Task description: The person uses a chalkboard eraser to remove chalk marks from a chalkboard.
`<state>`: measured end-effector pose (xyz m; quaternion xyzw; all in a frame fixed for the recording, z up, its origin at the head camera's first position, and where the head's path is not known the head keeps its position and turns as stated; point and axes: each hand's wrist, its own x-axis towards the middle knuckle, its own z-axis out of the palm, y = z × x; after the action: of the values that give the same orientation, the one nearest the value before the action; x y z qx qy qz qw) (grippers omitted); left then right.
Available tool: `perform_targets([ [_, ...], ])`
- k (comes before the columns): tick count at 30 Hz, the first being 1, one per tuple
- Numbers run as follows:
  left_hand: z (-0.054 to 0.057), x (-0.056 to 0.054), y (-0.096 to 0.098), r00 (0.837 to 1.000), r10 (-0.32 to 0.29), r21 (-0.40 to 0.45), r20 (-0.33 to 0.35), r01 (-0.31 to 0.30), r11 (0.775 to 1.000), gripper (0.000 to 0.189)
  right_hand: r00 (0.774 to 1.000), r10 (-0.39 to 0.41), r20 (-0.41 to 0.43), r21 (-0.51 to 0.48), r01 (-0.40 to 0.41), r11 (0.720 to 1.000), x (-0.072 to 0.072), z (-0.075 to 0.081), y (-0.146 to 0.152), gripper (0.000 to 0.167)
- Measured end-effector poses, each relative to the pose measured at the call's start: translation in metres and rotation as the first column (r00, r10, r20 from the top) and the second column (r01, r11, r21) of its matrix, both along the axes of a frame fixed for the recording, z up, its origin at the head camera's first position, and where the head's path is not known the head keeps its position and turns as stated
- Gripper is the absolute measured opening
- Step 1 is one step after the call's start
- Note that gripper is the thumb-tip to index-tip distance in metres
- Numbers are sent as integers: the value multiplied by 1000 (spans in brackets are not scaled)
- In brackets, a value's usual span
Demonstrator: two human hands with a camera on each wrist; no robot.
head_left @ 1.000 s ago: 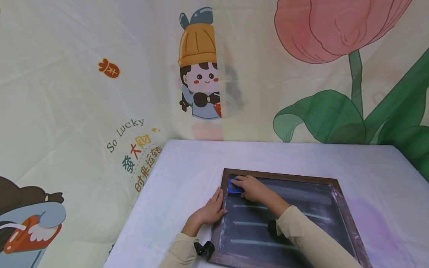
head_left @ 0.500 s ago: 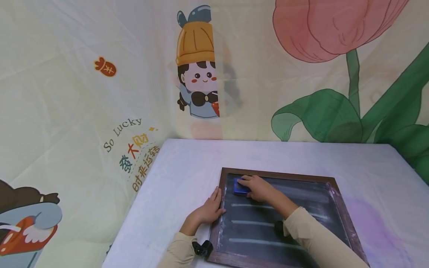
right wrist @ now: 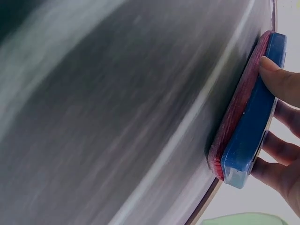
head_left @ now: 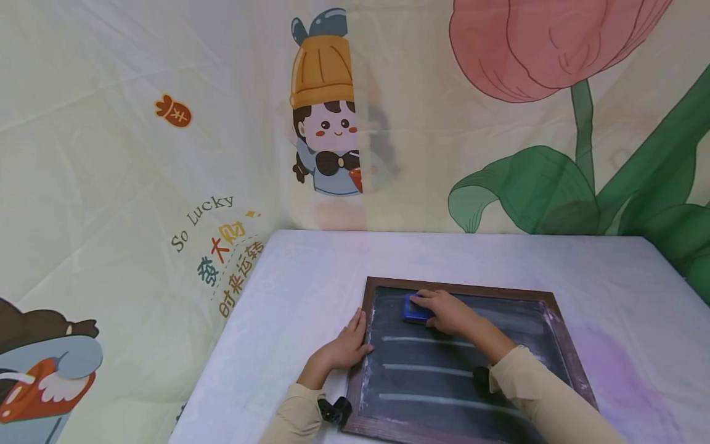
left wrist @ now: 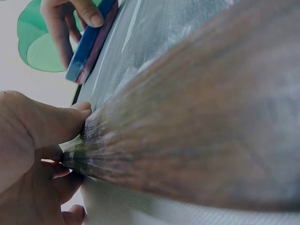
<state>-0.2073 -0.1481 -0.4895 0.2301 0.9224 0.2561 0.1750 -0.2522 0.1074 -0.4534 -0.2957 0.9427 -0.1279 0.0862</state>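
Observation:
A framed blackboard (head_left: 410, 383) lies on the table, with pale chalk lines (head_left: 427, 370) across it. My right hand (head_left: 456, 314) holds a blue chalkboard eraser (head_left: 415, 312) near the board's top edge. In the right wrist view, the thumb is on one side of the eraser (right wrist: 251, 126) and the fingers on the other, its red felt face against the board. At the board's left edge, my left hand (head_left: 348, 346) grips the wooden frame (head_left: 357, 398). The left wrist view has the left thumb (left wrist: 58, 123) on the frame's face and the fingers bent at its outer edge.
A white cloth covers the table (head_left: 310, 271), with a purple stain (head_left: 624, 370) right of the board. Printed cloth hangings (head_left: 410, 203) stand behind and to the left. A black wrist camera (head_left: 335, 409) sits at the left cuff, close to the board's lower left corner.
My right hand has slid the eraser to the right along the top of the board, away from the upper left corner. The left hand has stayed on the frame.

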Motion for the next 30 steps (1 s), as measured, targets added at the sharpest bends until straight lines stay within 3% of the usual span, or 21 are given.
perform_targets([
  [18, -1, -1, 0, 1000, -1, 10, 14, 0, 1000, 72, 1000, -10, -16, -22, 10, 1000, 7, 0, 52, 57],
  [30, -2, -1, 0, 1000, -1, 14, 8, 1, 1000, 72, 998, -65, -3, -19, 65, 998, 16, 1, 85, 58],
])
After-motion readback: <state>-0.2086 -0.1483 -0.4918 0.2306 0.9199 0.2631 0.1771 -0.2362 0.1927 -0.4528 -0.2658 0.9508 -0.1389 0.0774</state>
